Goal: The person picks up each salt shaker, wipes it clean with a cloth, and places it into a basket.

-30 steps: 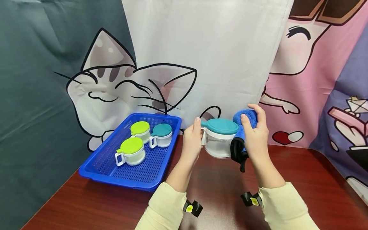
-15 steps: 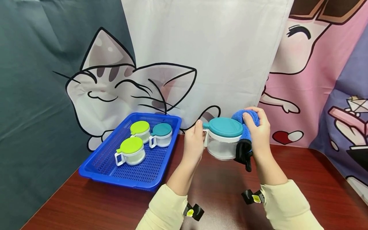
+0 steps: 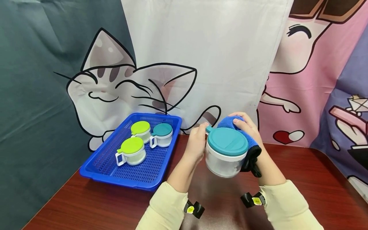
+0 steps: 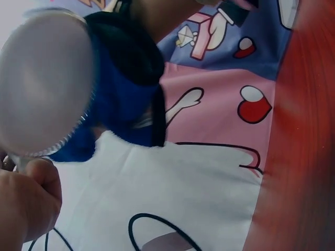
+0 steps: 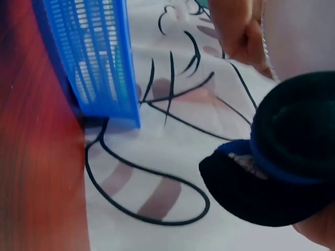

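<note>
A clear plastic jar [image 3: 224, 163] with a teal lid [image 3: 227, 141] is held tilted above the table, lid toward me. My left hand [image 3: 197, 143] grips the jar's white handle at its left side. My right hand [image 3: 247, 127] holds a blue and black cloth [image 3: 250, 152] wrapped against the jar's far and right side. In the left wrist view the jar's clear base [image 4: 44, 83] shows with the blue cloth [image 4: 123, 99] behind it and my left hand [image 4: 26, 201] below. In the right wrist view the rolled cloth [image 5: 282, 167] fills the lower right.
A blue mesh basket [image 3: 97, 166] stands at the left of the dark red table [image 3: 86, 207], also seen as the basket's corner [image 5: 99, 57]. It holds two green-lidded jars [image 3: 130, 151] and one teal-lidded jar [image 3: 161, 134]. Cartoon cloth backdrops hang behind.
Both hands have brought the jar toward me and lower, tilting it so the lid faces up and forward. The cloth has slid round behind and under the jar's right side.
</note>
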Tool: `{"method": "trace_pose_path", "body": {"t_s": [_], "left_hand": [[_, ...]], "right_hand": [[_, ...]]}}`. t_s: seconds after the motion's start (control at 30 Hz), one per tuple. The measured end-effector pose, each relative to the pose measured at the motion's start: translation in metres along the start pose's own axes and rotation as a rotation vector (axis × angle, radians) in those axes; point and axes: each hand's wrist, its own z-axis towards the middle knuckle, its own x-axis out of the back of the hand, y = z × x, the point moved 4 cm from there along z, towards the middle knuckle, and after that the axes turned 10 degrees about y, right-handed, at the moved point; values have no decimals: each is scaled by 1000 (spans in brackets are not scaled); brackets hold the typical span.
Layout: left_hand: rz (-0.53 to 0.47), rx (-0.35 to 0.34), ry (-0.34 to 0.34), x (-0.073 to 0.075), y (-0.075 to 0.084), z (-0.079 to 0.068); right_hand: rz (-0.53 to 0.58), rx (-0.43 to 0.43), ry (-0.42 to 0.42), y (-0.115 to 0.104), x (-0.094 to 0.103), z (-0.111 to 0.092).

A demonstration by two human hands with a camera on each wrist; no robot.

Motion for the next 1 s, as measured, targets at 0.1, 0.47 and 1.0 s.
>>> {"method": "trace_pose_path", "body": {"t_s": [0.1, 0.47, 1.0], "left_hand": [[46, 18, 12, 0, -2, 0], [123, -34, 302, 27, 8, 15], [226, -145, 458, 41, 11, 26]], "right_hand": [[30, 3, -54, -3, -7, -3], [77, 207, 35, 6, -9, -7], [-50, 37, -165, 13, -9, -12]]}}
